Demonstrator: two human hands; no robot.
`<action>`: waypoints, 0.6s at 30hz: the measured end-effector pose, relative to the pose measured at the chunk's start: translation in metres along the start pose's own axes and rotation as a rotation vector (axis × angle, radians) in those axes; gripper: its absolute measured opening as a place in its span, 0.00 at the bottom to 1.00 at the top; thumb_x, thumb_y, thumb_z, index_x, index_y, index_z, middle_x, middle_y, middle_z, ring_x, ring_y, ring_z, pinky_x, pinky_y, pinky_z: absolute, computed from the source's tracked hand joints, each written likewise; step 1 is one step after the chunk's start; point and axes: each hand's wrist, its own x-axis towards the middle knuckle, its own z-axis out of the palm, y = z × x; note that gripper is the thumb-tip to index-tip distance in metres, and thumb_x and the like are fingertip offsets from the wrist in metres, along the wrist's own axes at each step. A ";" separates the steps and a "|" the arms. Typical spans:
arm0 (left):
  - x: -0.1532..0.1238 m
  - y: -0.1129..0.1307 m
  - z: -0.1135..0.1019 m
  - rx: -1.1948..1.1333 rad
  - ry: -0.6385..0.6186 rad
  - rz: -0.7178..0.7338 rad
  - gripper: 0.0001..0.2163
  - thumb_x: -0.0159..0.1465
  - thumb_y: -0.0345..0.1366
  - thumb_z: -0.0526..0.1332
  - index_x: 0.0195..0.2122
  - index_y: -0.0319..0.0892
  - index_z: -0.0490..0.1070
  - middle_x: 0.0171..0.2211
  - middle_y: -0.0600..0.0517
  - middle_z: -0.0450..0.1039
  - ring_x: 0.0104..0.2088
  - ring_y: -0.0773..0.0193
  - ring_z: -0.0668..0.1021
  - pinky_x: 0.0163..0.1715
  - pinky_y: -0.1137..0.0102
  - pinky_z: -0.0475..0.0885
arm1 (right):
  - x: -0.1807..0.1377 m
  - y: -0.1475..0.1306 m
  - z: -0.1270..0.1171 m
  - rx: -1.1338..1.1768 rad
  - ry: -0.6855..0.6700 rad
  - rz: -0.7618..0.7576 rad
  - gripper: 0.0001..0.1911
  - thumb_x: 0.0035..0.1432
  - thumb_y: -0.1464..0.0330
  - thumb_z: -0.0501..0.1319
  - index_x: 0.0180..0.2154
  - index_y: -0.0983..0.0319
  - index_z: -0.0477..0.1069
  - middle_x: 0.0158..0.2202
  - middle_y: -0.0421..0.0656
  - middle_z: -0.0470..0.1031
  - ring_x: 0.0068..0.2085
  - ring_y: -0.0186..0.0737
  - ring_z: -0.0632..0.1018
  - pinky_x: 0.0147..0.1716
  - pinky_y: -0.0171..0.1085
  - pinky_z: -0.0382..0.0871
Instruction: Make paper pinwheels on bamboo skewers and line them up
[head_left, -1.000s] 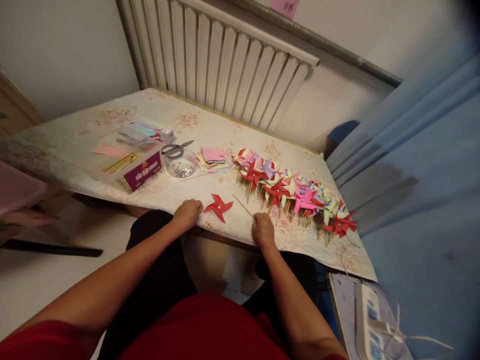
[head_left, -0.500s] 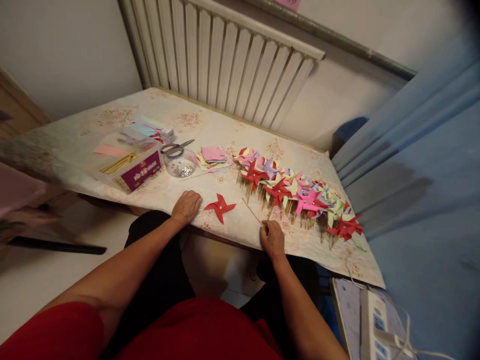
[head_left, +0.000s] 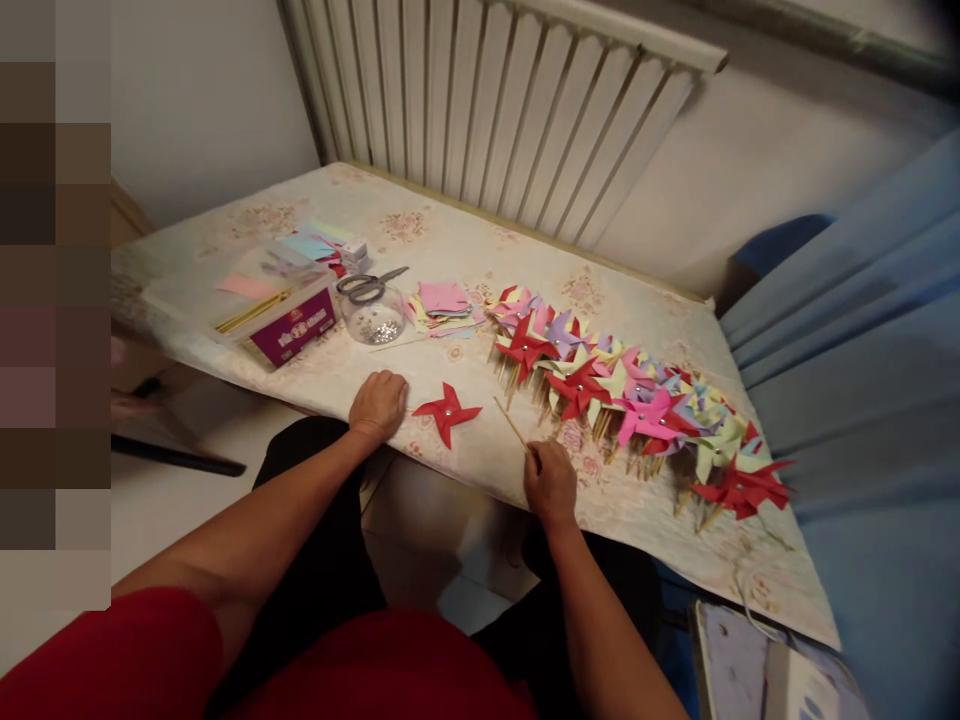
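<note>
My left hand (head_left: 379,405) is closed at the table's front edge, around the stick end of a red paper pinwheel (head_left: 448,414). The pinwheel's blades point away to the right of that hand, with a small shiny dot at their centre. A thin wooden stick (head_left: 511,424) is pinched in my right hand (head_left: 551,482), its free end slanting up and left over the tablecloth. Beyond that hand several finished pinwheels (head_left: 581,385) in red, pink, green, yellow and purple lie in overlapping rows, sticks toward me.
Scissors (head_left: 369,286) rest over a clear round dish (head_left: 375,325) of small shiny pieces. A purple-fronted box (head_left: 296,332) with sticks stands to their left, a stack of coloured paper (head_left: 442,300) to their right. A power strip (head_left: 802,685) sits low at the right.
The camera view has shifted, so the table's contents sit differently in the frame. Both hands keep nearly the same pose, with the pinwheel and stick still in them.
</note>
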 end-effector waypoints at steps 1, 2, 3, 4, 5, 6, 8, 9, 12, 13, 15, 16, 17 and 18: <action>0.000 0.000 0.000 0.002 0.002 -0.001 0.14 0.69 0.38 0.47 0.35 0.42 0.70 0.36 0.43 0.70 0.40 0.52 0.70 0.43 0.59 0.65 | 0.000 0.000 0.000 0.007 -0.001 0.006 0.07 0.63 0.71 0.54 0.38 0.61 0.71 0.34 0.45 0.71 0.39 0.44 0.70 0.41 0.41 0.64; 0.000 0.000 0.000 0.004 0.004 -0.002 0.14 0.69 0.38 0.47 0.35 0.42 0.70 0.36 0.43 0.70 0.40 0.52 0.70 0.43 0.59 0.65 | 0.000 0.000 0.000 0.013 -0.002 0.011 0.08 0.62 0.72 0.54 0.38 0.61 0.71 0.34 0.45 0.71 0.40 0.44 0.70 0.41 0.41 0.64; -0.001 0.001 0.001 0.006 0.006 -0.005 0.14 0.69 0.38 0.47 0.34 0.42 0.70 0.36 0.43 0.70 0.40 0.52 0.70 0.43 0.60 0.65 | 0.001 0.000 0.000 0.017 -0.004 0.016 0.08 0.62 0.72 0.54 0.39 0.61 0.71 0.35 0.45 0.71 0.40 0.45 0.70 0.41 0.41 0.64; -0.001 0.001 0.001 0.008 0.009 -0.008 0.14 0.69 0.38 0.47 0.34 0.42 0.70 0.36 0.43 0.70 0.40 0.52 0.70 0.43 0.60 0.65 | 0.001 0.000 0.001 0.020 -0.006 0.021 0.08 0.62 0.72 0.54 0.39 0.61 0.71 0.35 0.45 0.71 0.40 0.45 0.70 0.41 0.41 0.64; -0.001 0.001 0.001 0.010 0.010 -0.012 0.14 0.69 0.38 0.47 0.34 0.42 0.70 0.36 0.43 0.70 0.40 0.52 0.70 0.43 0.60 0.65 | 0.001 0.000 0.001 0.020 -0.007 0.027 0.09 0.62 0.72 0.53 0.39 0.61 0.72 0.35 0.46 0.72 0.40 0.45 0.70 0.41 0.42 0.64; -0.001 0.001 0.001 0.013 0.011 -0.017 0.14 0.69 0.38 0.47 0.34 0.42 0.70 0.36 0.43 0.70 0.40 0.53 0.70 0.43 0.60 0.65 | 0.002 0.000 0.002 0.016 -0.006 0.032 0.09 0.61 0.73 0.53 0.39 0.62 0.72 0.34 0.46 0.72 0.40 0.45 0.70 0.41 0.42 0.64; -0.001 0.002 0.001 0.017 0.011 -0.026 0.14 0.69 0.38 0.47 0.34 0.42 0.70 0.36 0.43 0.70 0.40 0.52 0.70 0.43 0.60 0.65 | 0.002 0.001 0.004 0.004 -0.004 0.042 0.10 0.61 0.74 0.53 0.39 0.62 0.72 0.34 0.46 0.72 0.40 0.45 0.70 0.41 0.42 0.64; -0.001 0.002 0.001 0.016 0.012 -0.029 0.14 0.69 0.38 0.46 0.34 0.42 0.69 0.36 0.43 0.70 0.40 0.52 0.70 0.43 0.60 0.65 | 0.003 0.001 0.005 -0.003 -0.004 0.046 0.10 0.60 0.74 0.53 0.38 0.62 0.72 0.34 0.46 0.72 0.39 0.45 0.70 0.40 0.42 0.64; -0.001 0.004 0.000 0.001 0.022 -0.035 0.14 0.69 0.37 0.46 0.34 0.42 0.69 0.36 0.43 0.70 0.41 0.52 0.70 0.43 0.59 0.65 | 0.003 0.002 0.006 -0.023 -0.006 0.044 0.11 0.60 0.74 0.52 0.38 0.62 0.73 0.33 0.46 0.72 0.39 0.45 0.70 0.40 0.42 0.64; -0.001 0.004 -0.001 -0.006 0.024 -0.038 0.14 0.69 0.37 0.46 0.34 0.42 0.69 0.36 0.43 0.70 0.41 0.52 0.70 0.44 0.59 0.65 | 0.002 0.002 0.006 -0.031 -0.009 0.042 0.11 0.60 0.75 0.52 0.38 0.62 0.73 0.33 0.46 0.71 0.39 0.46 0.70 0.40 0.42 0.63; 0.000 0.005 -0.001 -0.019 0.018 -0.050 0.14 0.69 0.36 0.47 0.34 0.42 0.70 0.36 0.42 0.70 0.41 0.51 0.70 0.43 0.58 0.65 | 0.001 0.002 0.006 -0.044 -0.015 0.036 0.12 0.60 0.75 0.52 0.38 0.62 0.73 0.33 0.46 0.71 0.39 0.46 0.70 0.40 0.42 0.64; 0.000 0.005 -0.001 -0.023 0.011 -0.057 0.13 0.69 0.36 0.47 0.34 0.42 0.70 0.36 0.42 0.70 0.41 0.51 0.70 0.43 0.58 0.65 | 0.000 0.002 0.006 -0.044 -0.016 0.033 0.12 0.59 0.75 0.52 0.39 0.62 0.73 0.33 0.46 0.71 0.39 0.46 0.70 0.40 0.42 0.64; 0.000 0.005 -0.001 -0.024 0.005 -0.064 0.13 0.69 0.36 0.47 0.34 0.42 0.70 0.36 0.42 0.70 0.42 0.51 0.70 0.43 0.58 0.65 | -0.001 0.002 0.006 -0.038 -0.013 0.030 0.12 0.59 0.75 0.52 0.39 0.62 0.73 0.33 0.47 0.71 0.39 0.46 0.70 0.40 0.42 0.64; 0.000 0.006 -0.001 -0.022 0.002 -0.069 0.13 0.69 0.36 0.47 0.34 0.42 0.70 0.37 0.42 0.70 0.42 0.51 0.71 0.43 0.58 0.65 | -0.002 0.002 0.006 -0.028 -0.007 0.027 0.12 0.59 0.75 0.51 0.39 0.62 0.72 0.34 0.47 0.71 0.40 0.46 0.70 0.41 0.42 0.64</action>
